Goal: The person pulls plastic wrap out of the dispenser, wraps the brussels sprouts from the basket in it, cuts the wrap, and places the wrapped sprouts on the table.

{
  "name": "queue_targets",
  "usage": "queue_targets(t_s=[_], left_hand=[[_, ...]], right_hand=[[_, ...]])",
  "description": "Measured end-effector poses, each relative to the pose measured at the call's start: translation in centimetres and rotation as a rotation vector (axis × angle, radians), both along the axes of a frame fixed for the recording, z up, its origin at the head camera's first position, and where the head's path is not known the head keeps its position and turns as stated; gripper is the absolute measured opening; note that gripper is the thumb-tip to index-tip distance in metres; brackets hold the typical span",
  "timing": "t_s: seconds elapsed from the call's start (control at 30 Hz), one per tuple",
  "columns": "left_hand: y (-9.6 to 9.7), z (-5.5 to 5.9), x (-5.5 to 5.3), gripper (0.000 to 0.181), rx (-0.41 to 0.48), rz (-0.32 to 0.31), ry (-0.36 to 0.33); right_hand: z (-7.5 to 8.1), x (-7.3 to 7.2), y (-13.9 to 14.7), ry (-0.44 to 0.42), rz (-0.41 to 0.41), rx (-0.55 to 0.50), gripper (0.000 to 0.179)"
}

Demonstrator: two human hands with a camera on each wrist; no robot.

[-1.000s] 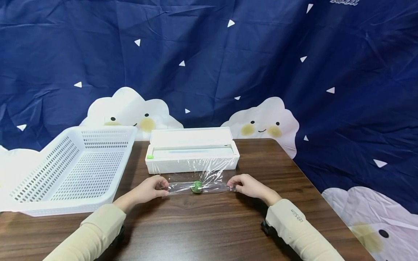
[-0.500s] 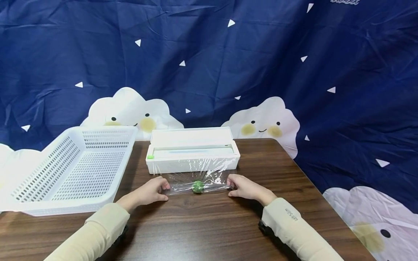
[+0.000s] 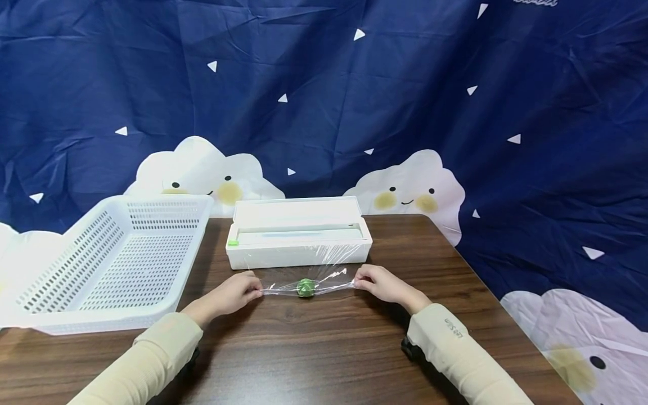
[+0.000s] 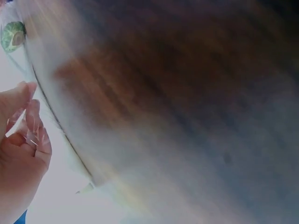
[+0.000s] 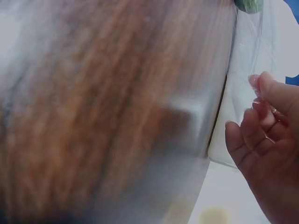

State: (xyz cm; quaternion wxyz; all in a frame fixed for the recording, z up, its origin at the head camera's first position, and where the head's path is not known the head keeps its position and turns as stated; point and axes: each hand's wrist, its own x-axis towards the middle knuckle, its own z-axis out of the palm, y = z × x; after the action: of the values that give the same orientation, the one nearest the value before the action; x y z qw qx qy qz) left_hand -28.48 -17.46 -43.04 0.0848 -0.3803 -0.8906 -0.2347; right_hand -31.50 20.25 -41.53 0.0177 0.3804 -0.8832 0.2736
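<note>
A small green Brussels sprout [image 3: 306, 288], its pale cut stem turned to the left wrist view, lies in a strip of clear cling film [image 3: 331, 286]. My left hand [image 3: 239, 292] pinches the film's left end between thumb and fingers. At the other end, my right hand [image 3: 387, 288] pinches it the same way. Between the hands the film is drawn into a narrow twisted band around the sprout, and a sheet of it runs back to the front of the white cling film box [image 3: 298, 257]. The box stands with its lid raised behind the hands.
A white perforated plastic basket [image 3: 174, 281] stands at the left of the brown wooden table [image 3: 314, 360]. Behind the table hangs a dark blue cloth [image 3: 314, 73] with white clouds. A small green tab [image 3: 233, 243] sits on the box's left end.
The film between my hands has gathered from a wider strip into a thin band. Fingers on both hands have closed from a looser spread into a pinch. Basket and box stay put.
</note>
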Motion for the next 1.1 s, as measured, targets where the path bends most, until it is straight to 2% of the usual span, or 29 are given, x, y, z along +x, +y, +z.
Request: queue_targets(t_s=[0.13,0.33,0.47,0.6,0.8,0.9,1.0,1.1], left_hand=[[0.1,0.1,0.0,0.011,0.027,0.014,-0.003],[0.4,0.6,-0.1,0.018,0.051,0.056,-0.068],[0.7,0.9,-0.3,0.023,0.055,0.103,-0.097],[1.3,1.1,-0.6,0.025,0.044,0.209,-0.184],[2.0,1.2,-0.8,0.029,0.010,0.398,-0.311],[2.2,1.3,-0.9,0.034,0.006,0.457,-0.366],[2.5,1.4,-0.9,0.037,-0.018,0.495,-0.381],[2.8,1.5,-0.8,0.040,-0.056,0.521,-0.381]], right_hand=[[0.1,-0.1,0.1,-0.073,-0.038,-0.028,0.011],[0.2,-0.5,0.0,-0.225,-0.074,-0.074,0.018],[0.3,-0.8,-0.2,-0.291,-0.094,-0.120,0.021],[0.3,-1.0,-0.5,-0.293,-0.143,-0.113,0.022],[0.2,-1.4,-1.5,-0.259,-0.284,-0.053,0.025],[0.3,-1.4,-2.0,-0.258,-0.363,-0.029,0.028],[0.4,-1.3,-2.5,-0.261,-0.423,-0.008,0.030],[0.2,-1.3,-2.7,-0.247,-0.448,0.009,0.029]])
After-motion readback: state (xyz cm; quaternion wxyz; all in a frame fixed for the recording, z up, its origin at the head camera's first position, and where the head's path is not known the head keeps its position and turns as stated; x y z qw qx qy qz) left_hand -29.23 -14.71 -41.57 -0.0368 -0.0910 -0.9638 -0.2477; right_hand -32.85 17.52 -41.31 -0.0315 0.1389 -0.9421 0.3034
